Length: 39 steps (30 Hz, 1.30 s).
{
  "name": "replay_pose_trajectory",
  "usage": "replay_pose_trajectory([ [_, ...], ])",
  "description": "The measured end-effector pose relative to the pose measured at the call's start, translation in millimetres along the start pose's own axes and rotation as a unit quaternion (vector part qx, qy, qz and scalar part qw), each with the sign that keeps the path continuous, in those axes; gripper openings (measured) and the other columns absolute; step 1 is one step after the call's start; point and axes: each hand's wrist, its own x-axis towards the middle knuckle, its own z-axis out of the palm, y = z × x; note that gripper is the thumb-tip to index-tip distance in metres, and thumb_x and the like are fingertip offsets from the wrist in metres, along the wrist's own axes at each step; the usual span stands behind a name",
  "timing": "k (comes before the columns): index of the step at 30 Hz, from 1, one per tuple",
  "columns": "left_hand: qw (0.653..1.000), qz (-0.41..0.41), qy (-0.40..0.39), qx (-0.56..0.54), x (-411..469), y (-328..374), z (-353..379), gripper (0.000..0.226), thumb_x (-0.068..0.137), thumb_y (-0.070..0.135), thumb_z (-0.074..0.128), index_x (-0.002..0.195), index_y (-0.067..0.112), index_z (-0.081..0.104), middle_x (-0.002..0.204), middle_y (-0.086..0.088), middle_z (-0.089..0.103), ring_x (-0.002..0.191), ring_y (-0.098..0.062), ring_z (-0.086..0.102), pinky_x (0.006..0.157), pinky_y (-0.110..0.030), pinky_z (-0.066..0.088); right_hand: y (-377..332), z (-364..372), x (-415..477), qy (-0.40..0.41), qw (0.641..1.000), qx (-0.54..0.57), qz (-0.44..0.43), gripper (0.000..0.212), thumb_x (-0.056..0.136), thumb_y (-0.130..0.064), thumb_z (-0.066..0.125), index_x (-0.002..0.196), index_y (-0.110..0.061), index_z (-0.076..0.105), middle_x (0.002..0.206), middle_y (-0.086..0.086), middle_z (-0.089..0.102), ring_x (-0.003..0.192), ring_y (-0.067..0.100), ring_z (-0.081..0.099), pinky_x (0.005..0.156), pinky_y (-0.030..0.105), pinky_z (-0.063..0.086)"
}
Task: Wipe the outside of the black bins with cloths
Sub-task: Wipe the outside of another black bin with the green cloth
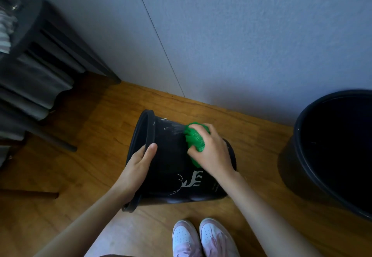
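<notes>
While the tipped black bin [171, 162] lies on its side on the wooden floor [66, 176] just ahead of your shoes [203, 238], your left hand [138, 166] curls over its rim, thumb on the outer wall. Your right hand [211, 150] grips a bunched green cloth [194, 138] against the bin's side. A second black bin [330, 148] stands upright, well apart at the right by the wall [241, 45].

Around tipped black plastic bin with white print [171, 156]: left, open wooden floor [90, 166], then dark slatted furniture [50, 55]. Behind, narrow floor strip, then grey wall [241, 45]. Right, floor gap, then upright black round bin [291, 166]. Near side, white-pink shoes [209, 234] close. Rim blocked by left hand [136, 168], upper side by right hand [213, 152] gripping green cloth [194, 137].
</notes>
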Motion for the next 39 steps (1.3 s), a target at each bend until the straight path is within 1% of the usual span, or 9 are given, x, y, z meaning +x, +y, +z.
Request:
replay_pose_trajectory([
  [8, 1.000, -0.007, -0.020, -0.019, -4.6, -2.8, -1.0, 0.027, 0.097, 0.036, 0.036, 0.104, 0.026, 0.060, 0.094, 0.004, 0.071, 0.083, -0.003, 0.068, 0.069, -0.017, 0.047, 92.2, -16.6, -3.4, -0.015, 0.980, -0.029, 0.199, 0.047, 0.081, -0.022, 0.064, 0.126, -0.026, 0.052, 0.123, 0.009, 0.048, 0.110, 0.032, 0.052, 0.084, 0.035, 0.043],
  [14, 0.997, -0.067, 0.009, -0.033, 10.4, 11.3, -4.2, 0.032, 0.093, 0.017, 0.042, 0.072, 0.013, 0.066, 0.071, -0.005, 0.068, 0.074, -0.020, 0.062, 0.075, -0.032, 0.045, 96.0, -16.4, -14.9, -0.005, 0.984, 0.008, 0.179, 0.047, 0.080, -0.015, 0.066, 0.124, -0.026, 0.053, 0.124, 0.004, 0.048, 0.110, 0.024, 0.050, 0.081, 0.027, 0.037],
  [17, 0.995, -0.084, -0.037, -0.025, 11.9, 11.7, -4.8, 0.041, 0.095, 0.046, 0.036, 0.080, 0.029, 0.070, 0.089, 0.004, 0.071, 0.091, -0.015, 0.063, 0.090, -0.036, 0.045, 95.8, -15.3, -19.5, 0.001, 0.986, 0.023, 0.165, 0.048, 0.078, -0.013, 0.067, 0.122, -0.026, 0.054, 0.123, 0.003, 0.048, 0.109, 0.021, 0.050, 0.082, 0.028, 0.038],
  [20, 0.997, -0.061, 0.014, 0.046, 14.6, 12.0, -4.1, 0.043, 0.094, 0.056, 0.030, 0.089, 0.030, 0.065, 0.101, 0.002, 0.067, 0.098, -0.016, 0.062, 0.095, -0.038, 0.046, 95.0, -15.2, -22.8, 0.004, 0.988, 0.032, 0.154, 0.048, 0.076, -0.011, 0.068, 0.120, -0.025, 0.055, 0.121, 0.004, 0.049, 0.105, 0.021, 0.051, 0.081, 0.028, 0.039],
  [24, 0.997, -0.006, 0.056, 0.054, 14.3, 18.7, 1.2, 0.040, 0.099, 0.037, 0.033, 0.097, 0.012, 0.065, 0.100, -0.009, 0.068, 0.096, -0.022, 0.063, 0.092, -0.042, 0.050, 89.4, -18.9, -26.2, -0.004, 0.986, 0.028, 0.167, 0.050, 0.075, -0.012, 0.069, 0.121, -0.025, 0.054, 0.120, 0.002, 0.049, 0.107, 0.021, 0.051, 0.081, 0.028, 0.039],
  [28, 0.997, 0.022, 0.038, 0.061, 9.7, 17.9, 4.5, 0.044, 0.100, 0.033, 0.034, 0.098, 0.002, 0.065, 0.100, -0.019, 0.067, 0.096, -0.031, 0.063, 0.087, -0.042, 0.050, 52.0, -29.8, -22.8, 0.038, 0.992, 0.063, 0.105, 0.053, 0.071, -0.008, 0.070, 0.120, -0.021, 0.054, 0.111, -0.003, 0.051, 0.102, 0.015, 0.050, 0.076, 0.013, 0.030],
  [33, 0.997, 0.034, 0.012, 0.075, 9.4, 19.0, 6.2, 0.051, 0.099, 0.036, 0.034, 0.092, -0.010, 0.056, 0.083, -0.019, 0.059, 0.076, -0.029, 0.055, 0.070, -0.039, 0.044, -30.0, -26.8, -37.4, 0.060, 0.983, 0.171, 0.011, 0.063, 0.072, -0.010, 0.072, 0.126, -0.017, 0.042, 0.110, -0.012, 0.046, 0.099, -0.016, 0.044, 0.080, -0.004, 0.028],
  [35, 0.996, 0.038, 0.011, 0.081, 11.0, 17.2, 8.1, 0.051, 0.099, 0.036, 0.034, 0.090, -0.010, 0.055, 0.081, -0.013, 0.056, 0.075, -0.025, 0.051, 0.069, -0.037, 0.040, -52.0, -13.9, -48.6, 0.046, 0.983, 0.172, -0.038, 0.063, 0.073, -0.014, 0.072, 0.127, -0.017, 0.040, 0.118, -0.009, 0.045, 0.105, -0.013, 0.041, 0.087, -0.002, 0.031],
  [39, 0.998, 0.021, 0.021, 0.058, 15.9, 12.3, 11.8, 0.047, 0.100, 0.037, 0.032, 0.095, 0.002, 0.064, 0.084, -0.014, 0.063, 0.080, -0.021, 0.059, 0.077, -0.037, 0.045, -65.7, 12.3, -55.9, 0.060, 0.987, 0.143, -0.048, 0.060, 0.079, -0.022, 0.066, 0.131, -0.024, 0.038, 0.137, -0.006, 0.037, 0.128, 0.006, 0.037, 0.102, 0.024, 0.039],
])
